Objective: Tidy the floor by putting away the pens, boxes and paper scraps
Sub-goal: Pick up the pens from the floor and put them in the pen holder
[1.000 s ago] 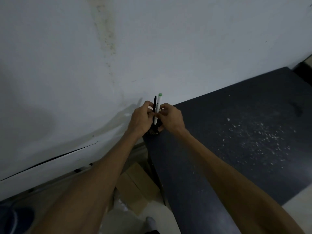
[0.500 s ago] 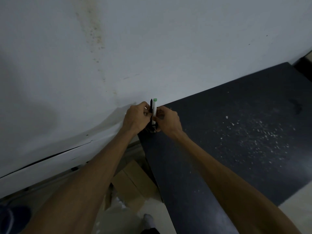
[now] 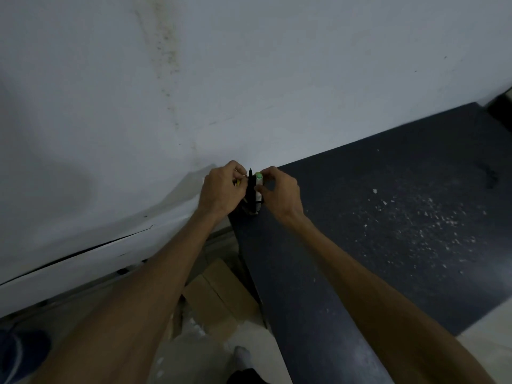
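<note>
Two pens stand upright at the far left corner of the dark table (image 3: 388, 217): a black pen (image 3: 251, 187) and a white marker with a green cap (image 3: 258, 184). Their lower ends sit in a small dark holder (image 3: 253, 207) that is mostly hidden. My left hand (image 3: 221, 191) is curled against the black pen from the left, with a bit of yellow showing between its fingers. My right hand (image 3: 279, 194) pinches the white marker from the right.
A white wall (image 3: 194, 92) rises right behind the table. Flattened cardboard boxes (image 3: 219, 297) lie on the floor under the table's left edge, with white scraps beside them. White crumbs (image 3: 415, 217) speckle the tabletop. A blue object (image 3: 19, 353) sits at bottom left.
The pens have sunk lower between my hands, so less of them sticks out above my fingers. Both hands shifted slightly left along the wall.
</note>
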